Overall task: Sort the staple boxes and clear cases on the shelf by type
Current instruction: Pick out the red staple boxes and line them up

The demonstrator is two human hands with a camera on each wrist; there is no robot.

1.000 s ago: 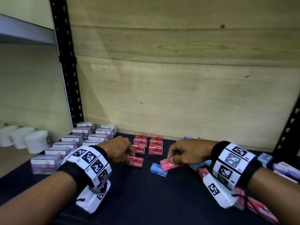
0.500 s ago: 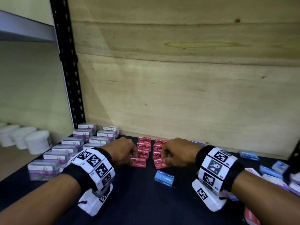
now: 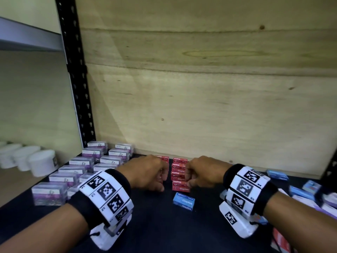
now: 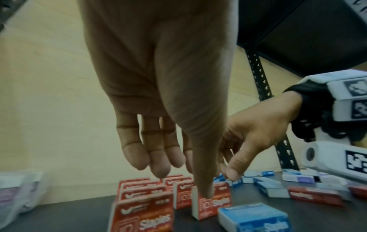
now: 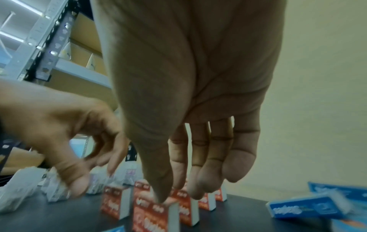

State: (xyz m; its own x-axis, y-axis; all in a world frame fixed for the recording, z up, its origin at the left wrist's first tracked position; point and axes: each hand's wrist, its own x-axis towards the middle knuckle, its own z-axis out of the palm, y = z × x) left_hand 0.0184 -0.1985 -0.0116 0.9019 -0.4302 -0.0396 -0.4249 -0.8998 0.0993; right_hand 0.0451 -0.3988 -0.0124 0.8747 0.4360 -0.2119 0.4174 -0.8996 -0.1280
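Note:
Two rows of red staple boxes (image 3: 179, 178) stand upright on the black shelf (image 3: 164, 225). My left hand (image 3: 145, 172) hangs over the left row, its fingers (image 4: 158, 169) pointing loosely down and holding nothing. The front red box of the left row (image 4: 143, 215) stands free below them. My right hand (image 3: 200, 174) hovers at the right row, fingers fairly straight. Its thumb tip (image 5: 160, 197) touches the top edge of that row's front red box (image 5: 152, 215). A blue staple box (image 3: 184, 200) lies flat just in front. Clear cases (image 3: 73, 172) stand in rows at the left.
More blue boxes (image 3: 277, 175) and mixed boxes (image 3: 310, 196) lie scattered at the right. A plywood back wall (image 3: 200, 106) closes the shelf. A black upright post (image 3: 76, 79) stands at the left, with white tubs (image 3: 42, 161) on the neighbouring shelf beyond it.
Each hand has carried a red box back to the rows and set it upright at the front. The right hand has loosened its pinch. The blue box has stayed put.

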